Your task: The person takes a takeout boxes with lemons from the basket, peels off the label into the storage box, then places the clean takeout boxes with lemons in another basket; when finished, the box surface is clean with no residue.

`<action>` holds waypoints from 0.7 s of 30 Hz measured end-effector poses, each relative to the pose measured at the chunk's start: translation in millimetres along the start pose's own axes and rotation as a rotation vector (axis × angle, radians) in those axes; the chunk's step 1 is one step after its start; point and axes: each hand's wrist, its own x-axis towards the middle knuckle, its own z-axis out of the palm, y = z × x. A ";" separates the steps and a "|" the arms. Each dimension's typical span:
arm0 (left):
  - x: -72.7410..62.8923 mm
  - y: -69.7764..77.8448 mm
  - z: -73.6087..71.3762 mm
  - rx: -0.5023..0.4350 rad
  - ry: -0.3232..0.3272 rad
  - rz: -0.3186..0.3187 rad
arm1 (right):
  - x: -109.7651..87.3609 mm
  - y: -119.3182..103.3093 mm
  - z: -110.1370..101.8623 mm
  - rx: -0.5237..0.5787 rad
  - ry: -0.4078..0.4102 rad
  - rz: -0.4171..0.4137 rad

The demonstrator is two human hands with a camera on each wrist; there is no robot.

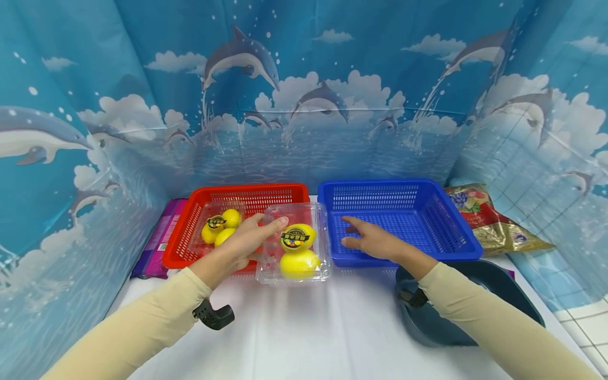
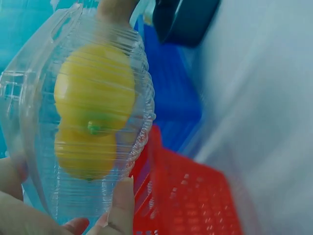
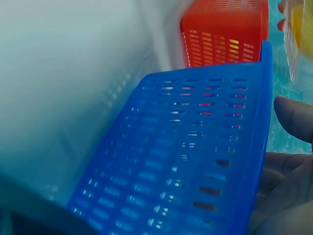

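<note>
My left hand [image 1: 244,240] grips a clear plastic clamshell box [image 1: 315,216] by its left side, the thumb lying on top. Inside the box are yellow lemons [image 1: 299,262], two of them visible, under a black label [image 1: 295,238]. In the left wrist view, fingers and thumb pinch the end of the box around the lemons [image 2: 95,88]. Over the near left part of the blue basket [image 1: 394,221], my right hand [image 1: 372,238] hovers with fingers extended and holds nothing. The right wrist view shows its thumb and fingers beside the basket's rim [image 3: 265,98].
A red basket [image 1: 178,248] at the left holds another clear box of lemons [image 1: 233,217]. The dark basin [image 1: 475,274] sits under my right forearm. A red and gold bag [image 1: 494,227] lies right of the blue basket, and a purple package [image 1: 159,243] lies at the far left.
</note>
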 end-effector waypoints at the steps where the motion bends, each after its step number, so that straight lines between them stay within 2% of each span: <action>1: -2.0 -1.3 2.1 0.000 0.000 0.001 | -0.7 0.7 -1.7 -0.004 0.002 0.004; 8: -13.9 -13.7 15.1 -0.007 -0.013 0.029 | -7.2 5.7 -13.7 -0.028 0.024 -0.022; 14: -20.3 -24.9 19.9 -0.024 -0.013 0.046 | -11.5 8.4 -16.4 -0.061 0.063 -0.061; 21: -31.6 -33.6 24.1 -0.039 -0.009 0.049 | -13.1 11.3 -16.3 -0.099 0.163 -0.113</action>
